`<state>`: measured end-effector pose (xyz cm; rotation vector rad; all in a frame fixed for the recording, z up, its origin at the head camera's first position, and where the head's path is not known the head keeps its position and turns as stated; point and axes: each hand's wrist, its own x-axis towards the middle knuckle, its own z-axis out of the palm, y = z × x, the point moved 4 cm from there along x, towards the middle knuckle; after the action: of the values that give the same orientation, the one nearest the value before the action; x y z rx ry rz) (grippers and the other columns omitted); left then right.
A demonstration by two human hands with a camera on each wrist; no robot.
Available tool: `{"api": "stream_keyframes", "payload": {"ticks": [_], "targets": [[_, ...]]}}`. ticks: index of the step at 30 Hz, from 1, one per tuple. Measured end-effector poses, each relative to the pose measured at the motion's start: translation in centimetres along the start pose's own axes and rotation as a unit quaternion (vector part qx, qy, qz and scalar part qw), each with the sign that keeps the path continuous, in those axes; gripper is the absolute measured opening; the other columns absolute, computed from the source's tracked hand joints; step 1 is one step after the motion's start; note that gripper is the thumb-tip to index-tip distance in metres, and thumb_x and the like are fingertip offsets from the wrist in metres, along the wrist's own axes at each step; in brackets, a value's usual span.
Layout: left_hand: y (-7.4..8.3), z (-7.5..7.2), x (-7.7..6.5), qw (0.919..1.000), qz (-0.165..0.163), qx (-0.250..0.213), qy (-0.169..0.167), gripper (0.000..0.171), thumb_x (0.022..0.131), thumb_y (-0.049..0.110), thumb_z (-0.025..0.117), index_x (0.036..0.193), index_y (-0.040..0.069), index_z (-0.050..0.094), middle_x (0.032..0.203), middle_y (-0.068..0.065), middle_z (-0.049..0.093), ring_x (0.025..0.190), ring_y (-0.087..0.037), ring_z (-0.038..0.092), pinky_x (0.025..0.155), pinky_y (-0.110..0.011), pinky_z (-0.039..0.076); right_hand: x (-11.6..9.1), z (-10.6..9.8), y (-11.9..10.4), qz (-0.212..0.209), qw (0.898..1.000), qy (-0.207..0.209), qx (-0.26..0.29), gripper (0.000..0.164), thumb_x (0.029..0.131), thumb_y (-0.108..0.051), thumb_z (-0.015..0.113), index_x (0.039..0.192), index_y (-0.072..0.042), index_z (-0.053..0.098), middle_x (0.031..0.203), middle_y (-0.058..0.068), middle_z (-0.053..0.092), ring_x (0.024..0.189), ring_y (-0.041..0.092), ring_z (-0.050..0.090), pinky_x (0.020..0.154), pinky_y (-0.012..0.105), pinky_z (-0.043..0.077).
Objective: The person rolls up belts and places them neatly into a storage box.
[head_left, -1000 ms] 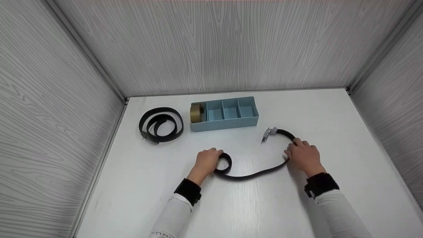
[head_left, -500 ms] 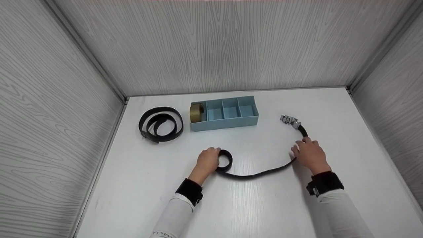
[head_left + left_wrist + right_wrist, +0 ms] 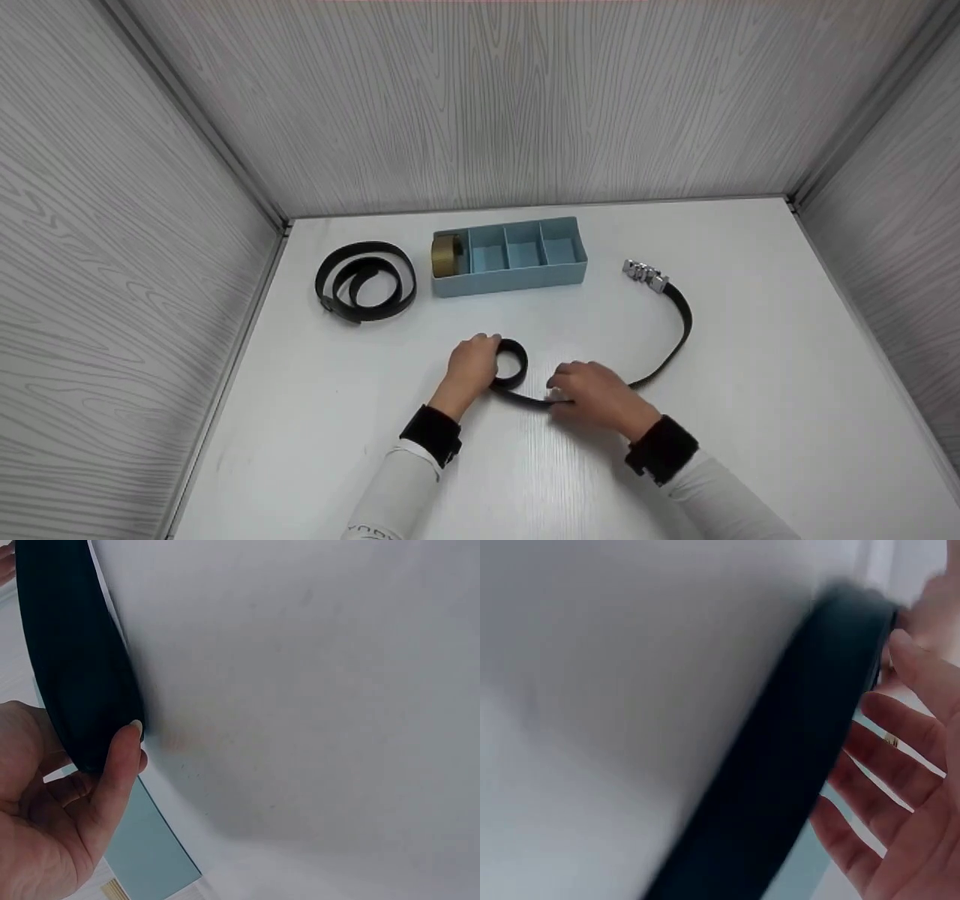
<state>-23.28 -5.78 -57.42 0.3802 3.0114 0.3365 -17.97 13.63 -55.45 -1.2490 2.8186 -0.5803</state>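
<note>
A black belt stands on edge on the white table, its silver buckle at the right end and its other end wound into a small coil. My left hand pinches the coil's left side; in the left wrist view its thumb and fingers hold the dark strap. Along the middle stretch of the belt is my right hand. Its fingers look spread and loosely bent beside the strap in the right wrist view; whether they touch it I cannot tell.
Behind the hands sits a blue box with several compartments, a brown rolled belt in the leftmost. Another black belt lies loosely coiled at the left. Wood-grain walls enclose the table at the back and sides.
My right hand first moved right along the belt, swinging the buckle right and away, then slid back left towards the coil. The left hand has stayed nearly still on the coil.
</note>
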Motion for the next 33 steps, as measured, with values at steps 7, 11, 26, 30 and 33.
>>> {"api": "stream_keyframes", "payload": {"ticks": [7, 11, 26, 30, 33], "targets": [[0.2, -0.1, -0.1, 0.9996, 0.025, 0.014, 0.003, 0.024, 0.090, 0.003, 0.064, 0.112, 0.008, 0.069, 0.093, -0.014, 0.067, 0.082, -0.032, 0.066, 0.068, -0.043, 0.053, 1.5, 2.1, -1.6, -0.045, 0.996, 0.042, -0.069, 0.009, 0.078, -0.014, 0.079, 0.075, -0.015, 0.072, 0.072, -0.005, 0.061, 0.065, 0.016, 0.060, 0.054, 0.031, 0.042], [0.6, -0.2, 0.0, 0.9981, 0.058, 0.015, -0.016, 0.024, 0.092, 0.004, 0.061, 0.114, 0.011, 0.070, 0.095, -0.012, 0.067, 0.085, -0.030, 0.066, 0.070, -0.042, 0.053, 1.7, 1.6, -0.5, -0.040, 0.990, 0.084, -0.109, 0.010, 0.078, -0.011, 0.077, 0.073, -0.018, 0.072, 0.072, -0.005, 0.061, 0.063, 0.019, 0.058, 0.052, 0.032, 0.041], [2.7, 0.1, 0.6, 0.9862, 0.160, 0.038, -0.017, 0.019, 0.095, 0.012, 0.057, 0.107, 0.019, 0.071, 0.090, -0.003, 0.065, 0.079, -0.022, 0.062, 0.069, -0.035, 0.050, 1.7, 2.3, 0.8, -0.074, 0.988, 0.094, -0.096, 0.022, 0.079, -0.017, 0.078, 0.097, -0.013, 0.067, 0.108, 0.002, 0.061, 0.082, 0.023, 0.060, 0.064, 0.036, 0.049], [2.9, 0.5, 0.8, 0.9856, 0.162, 0.048, -0.005, 0.018, 0.095, 0.011, 0.057, 0.106, 0.017, 0.070, 0.090, -0.003, 0.064, 0.080, -0.022, 0.063, 0.071, -0.035, 0.050, 1.9, 2.3, 0.6, -0.082, 0.991, 0.082, -0.073, 0.016, 0.079, -0.007, 0.077, 0.092, -0.011, 0.067, 0.103, 0.000, 0.061, 0.080, 0.022, 0.057, 0.066, 0.034, 0.049], [2.8, 0.7, 0.8, 0.9885, 0.144, 0.046, 0.007, 0.011, 0.095, 0.010, 0.058, 0.100, 0.011, 0.068, 0.088, -0.006, 0.064, 0.078, -0.023, 0.064, 0.069, -0.035, 0.051, 2.1, 2.4, 0.5, -0.074, 0.992, 0.076, -0.067, 0.015, 0.079, -0.003, 0.075, 0.088, -0.010, 0.066, 0.098, 0.000, 0.059, 0.079, 0.021, 0.055, 0.066, 0.033, 0.048]]}}
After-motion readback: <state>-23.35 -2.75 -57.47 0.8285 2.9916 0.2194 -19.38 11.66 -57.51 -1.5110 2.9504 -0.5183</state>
